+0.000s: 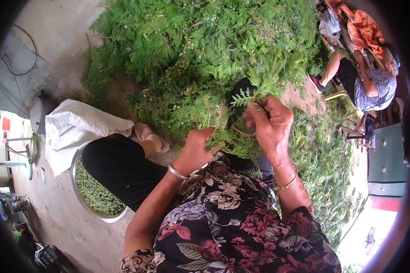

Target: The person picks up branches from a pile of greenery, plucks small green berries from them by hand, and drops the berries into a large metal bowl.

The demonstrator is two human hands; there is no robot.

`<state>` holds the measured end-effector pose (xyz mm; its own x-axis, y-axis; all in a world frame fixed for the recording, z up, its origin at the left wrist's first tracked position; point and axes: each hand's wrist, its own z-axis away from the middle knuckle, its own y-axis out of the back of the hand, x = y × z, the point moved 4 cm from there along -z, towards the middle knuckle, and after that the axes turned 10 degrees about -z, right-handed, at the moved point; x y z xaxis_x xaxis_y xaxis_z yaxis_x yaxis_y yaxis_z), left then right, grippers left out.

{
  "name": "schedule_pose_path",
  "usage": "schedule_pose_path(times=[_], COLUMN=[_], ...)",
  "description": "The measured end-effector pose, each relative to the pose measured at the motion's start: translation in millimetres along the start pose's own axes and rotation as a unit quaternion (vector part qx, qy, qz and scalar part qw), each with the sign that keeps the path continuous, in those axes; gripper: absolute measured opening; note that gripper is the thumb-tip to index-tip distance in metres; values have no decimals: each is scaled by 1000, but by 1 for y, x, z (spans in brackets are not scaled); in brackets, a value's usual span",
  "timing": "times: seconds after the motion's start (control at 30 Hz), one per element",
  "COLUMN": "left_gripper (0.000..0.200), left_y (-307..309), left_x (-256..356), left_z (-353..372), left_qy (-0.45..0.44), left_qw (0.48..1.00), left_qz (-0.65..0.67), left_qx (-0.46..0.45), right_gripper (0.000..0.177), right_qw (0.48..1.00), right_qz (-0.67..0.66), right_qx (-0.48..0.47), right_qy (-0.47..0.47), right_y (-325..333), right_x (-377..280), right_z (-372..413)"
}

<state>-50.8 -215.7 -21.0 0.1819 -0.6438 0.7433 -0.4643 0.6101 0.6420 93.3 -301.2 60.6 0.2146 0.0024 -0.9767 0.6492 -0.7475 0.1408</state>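
Feathery green foliage spans the space between my two hands, above my lap. My left hand [197, 149], with a silver bangle at the wrist, is closed around part of a green sprig [232, 144]. Higher and to the right, my right hand [272, 123] pinches a leafy branch [280, 68] whose fronds point up and away from me. A thin reddish stem shows just below its fingers. Beyond both hands lies a large pile of cut green branches [168, 41] with small pale berries among them.
A metal basin [120, 219] of small green berries stands left of my knee, beside a white sack [79, 125]. Another person [373, 88] sits at the upper right near orange cloth [362, 29]. More branches [321, 159] cover the ground on the right.
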Motion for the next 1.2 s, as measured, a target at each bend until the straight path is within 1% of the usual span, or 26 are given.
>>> schedule_pose_path(times=[0.07,0.1,0.13,0.17,0.2,0.23,0.27,0.3,0.33,0.37,0.4,0.5,0.53,0.6,0.67,0.7,0.73,0.77,0.8,0.83,0.9,0.93,1.0,1.03,1.1,1.2], left_gripper=[21,14,14,11,10,8,8,11,13,14,14,20,20,19,18,18,18,17,17,17,19,19,23,23,26,26], left_y=[1,10,15,28,40,48,59,66,75,88,100,137,146,163,174,176,177,176,174,172,160,151,128,120,103,85], left_x=[-2,2,4,1,-4,-12,-21,-37,-47,-55,-63,-88,-88,-84,-75,-68,-60,-50,-40,-31,-11,-1,18,22,26,17], left_z=[0,1,-2,-3,-3,-2,-3,-6,-8,-7,-8,-8,-7,-6,-6,-6,-7,-8,-8,-6,0,4,11,16,26,41], left_qy=[47,47,47,77,106,147,146,129,103,97,93,-8,-12,-55,-66,-69,-70,-73,-70,-69,-59,-55,-42,-40,6,62], left_qw=[992,994,994,981,957,930,932,855,738,699,705,607,612,570,572,554,534,527,526,512,488,487,460,458,454,481], left_qz=[114,99,94,140,184,266,257,461,643,681,675,768,763,792,790,801,813,816,818,827,845,846,878,879,884,870], left_qx=[-25,24,26,113,199,207,213,201,176,193,197,205,208,210,211,216,220,229,224,222,211,208,129,128,112,91], right_gripper=[7,7,13,31,38,36,34,33,33,31,29,26,26,28,32,43,43,52,61,61,75,75,65,65,45,32], right_qw=[999,997,989,988,976,973,969,979,978,987,989,986,983,978,976,951,951,920,851,851,635,634,601,601,690,689], right_qz=[14,43,71,45,27,24,19,15,4,39,76,90,100,116,96,69,69,-48,-165,-168,-363,-366,-537,-538,-509,-548], right_qx=[-24,-22,-21,7,39,51,63,52,50,0,-51,-125,-144,-166,-192,-255,-251,-221,-181,-175,-228,-224,-303,-300,-172,-160], right_qy=[-20,52,124,148,213,225,236,197,201,158,116,61,47,46,-37,-163,-164,-321,-464,-466,-642,-643,-508,-509,-484,-447], right_y=[-4,-6,-10,-10,-7,-4,-1,-2,-3,-9,-16,-33,-38,-49,-61,-67,-74,-85,-94,-99,-120,-122,-131,-136,-137,-125], right_x=[-12,-21,-34,-49,-48,-48,-47,-39,-29,-13,4,49,59,72,85,96,103,122,132,129,120,120,106,108,115,96], right_z=[-9,-12,-13,-10,-10,-10,-8,-6,-2,0,5,26,32,40,44,44,45,53,64,63,72,73,66,66,54,39])
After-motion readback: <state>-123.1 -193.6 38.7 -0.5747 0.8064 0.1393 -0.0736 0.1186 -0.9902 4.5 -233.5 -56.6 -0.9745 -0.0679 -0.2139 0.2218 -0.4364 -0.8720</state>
